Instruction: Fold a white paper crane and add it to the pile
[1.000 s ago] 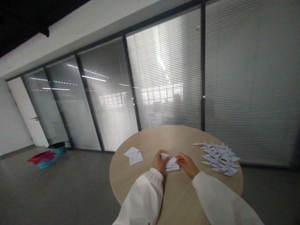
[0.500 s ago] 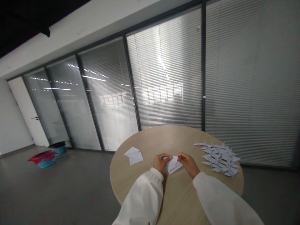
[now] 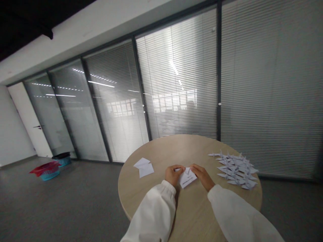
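Observation:
A small white folded paper [image 3: 187,179] lies on the round wooden table [image 3: 191,218] between my two hands. My left hand [image 3: 172,174] pinches its left edge with curled fingers. My right hand [image 3: 204,176] presses on its right side, fingers bent over the paper. Both arms wear white sleeves. The paper shows a line of dark print near its lower edge.
A heap of several folded white paper cranes [image 3: 236,169] lies at the table's right. Two flat white sheets [image 3: 144,167] lie at its left. Glass walls with blinds stand behind. A red and blue basket [image 3: 46,170] and a dark bin [image 3: 62,158] sit on the floor far left.
The paper has been folded flatter and turned slightly; my hands have closed in on it and now press it down on the table.

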`<state>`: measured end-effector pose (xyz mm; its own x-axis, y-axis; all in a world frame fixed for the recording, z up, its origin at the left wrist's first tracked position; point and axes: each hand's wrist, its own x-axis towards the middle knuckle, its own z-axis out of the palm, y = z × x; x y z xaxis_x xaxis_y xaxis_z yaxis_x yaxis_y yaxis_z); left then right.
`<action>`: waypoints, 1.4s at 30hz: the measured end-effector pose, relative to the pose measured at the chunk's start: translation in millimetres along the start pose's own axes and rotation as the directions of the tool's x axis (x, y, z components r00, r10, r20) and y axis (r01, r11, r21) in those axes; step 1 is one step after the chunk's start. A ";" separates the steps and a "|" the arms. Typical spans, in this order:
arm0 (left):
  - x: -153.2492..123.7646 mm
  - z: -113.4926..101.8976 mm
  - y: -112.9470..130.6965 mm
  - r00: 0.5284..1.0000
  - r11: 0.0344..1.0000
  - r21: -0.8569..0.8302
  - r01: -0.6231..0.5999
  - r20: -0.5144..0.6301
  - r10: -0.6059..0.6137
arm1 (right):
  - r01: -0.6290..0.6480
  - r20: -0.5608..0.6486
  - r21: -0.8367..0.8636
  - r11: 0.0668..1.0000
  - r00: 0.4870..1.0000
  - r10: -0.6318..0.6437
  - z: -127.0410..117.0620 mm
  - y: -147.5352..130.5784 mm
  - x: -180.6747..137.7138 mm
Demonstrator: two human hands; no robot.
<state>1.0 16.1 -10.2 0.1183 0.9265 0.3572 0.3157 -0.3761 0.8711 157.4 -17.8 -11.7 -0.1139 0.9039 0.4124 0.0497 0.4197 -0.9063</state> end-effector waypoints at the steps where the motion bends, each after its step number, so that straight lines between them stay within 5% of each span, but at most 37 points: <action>1: -0.2 0.2 -0.1 1.000 1.000 0.010 -0.001 0.001 0.001 | -0.010 0.006 0.004 1.000 1.000 0.010 0.5 0.1 -0.2; 23: -6.6 0.6 8.7 0.992 0.996 0.016 -0.087 0.097 0.085 | 0.026 0.010 -0.173 0.985 1.000 -0.025 -1.5 2.3 -1.9; 42: -2.0 1.4 2.1 0.998 0.999 -0.013 -0.053 0.044 0.053 | -0.007 0.021 -0.036 0.999 1.000 0.008 -2.3 10.7 2.1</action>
<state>2.7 13.5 -9.5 0.1759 0.9047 0.3880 0.2966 -0.4245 0.8555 159.9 -11.2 -20.2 -0.1348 0.9053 0.4028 0.0862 0.4157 -0.9054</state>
